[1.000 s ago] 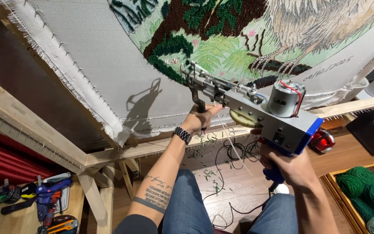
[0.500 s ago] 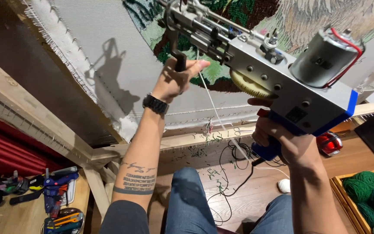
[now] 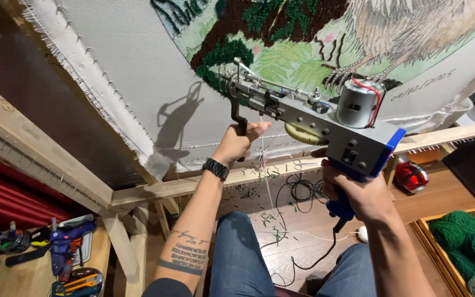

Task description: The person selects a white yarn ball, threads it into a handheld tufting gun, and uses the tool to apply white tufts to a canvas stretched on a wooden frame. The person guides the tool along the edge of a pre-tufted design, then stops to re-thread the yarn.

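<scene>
Whereas half a second ago the tufting gun [image 3: 314,118] loomed close to your head, it now sits further off. Your left hand [image 3: 239,144] is closed on its black front handle [image 3: 239,118]; its long axis runs up-left, needle at the cloth [image 3: 138,82]. Your right hand [image 3: 361,192] wraps the blue rear handle [image 3: 341,208] below.

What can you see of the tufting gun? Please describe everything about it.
The tufting gun has a grey metal body, a blue grip, a silver motor with red wires on top and a yellowish gear on its side. It is tilted, its needle end up-left against the cloth. The right hand grips the blue handle; the left hand holds the black front handle. A black cord hangs below.
</scene>
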